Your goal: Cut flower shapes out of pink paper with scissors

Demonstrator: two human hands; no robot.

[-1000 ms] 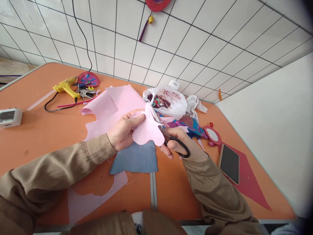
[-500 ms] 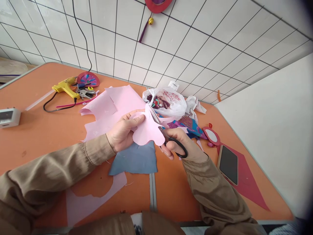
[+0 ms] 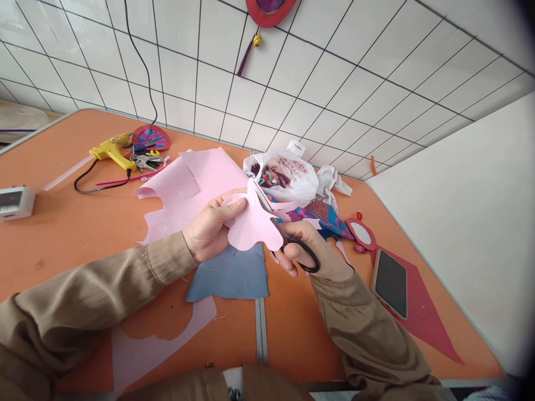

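Note:
My left hand (image 3: 215,225) pinches a pink sheet piece (image 3: 253,228) with a wavy, petal-like outline, thumb on top and fingers behind. Whether it is felt or paper I cannot tell. In my right hand (image 3: 305,245) is a pair of scissors (image 3: 308,253) with black handles; my fingers are in the loops. The blades lie at the right edge of the pink piece, partly hidden by it. A thin pink strip hangs off beside them. Below my hands lies a blue-grey fabric piece (image 3: 229,275). Behind my left hand spreads a larger pink sheet (image 3: 179,189) with cut edges.
On the orange table (image 3: 54,239) lie a yellow glue gun (image 3: 111,151), keys (image 3: 146,161), a white box-like device (image 3: 16,201) and a pink offcut (image 3: 163,348). A plastic bag (image 3: 298,178) stands behind my hands. At right are a phone (image 3: 390,283), red sheet (image 3: 426,312) and patterned fabric (image 3: 326,216).
The view has tilted up slightly, so everything sits a little lower. Both hands keep their holds, and the scissors stay at the pink piece's right edge.

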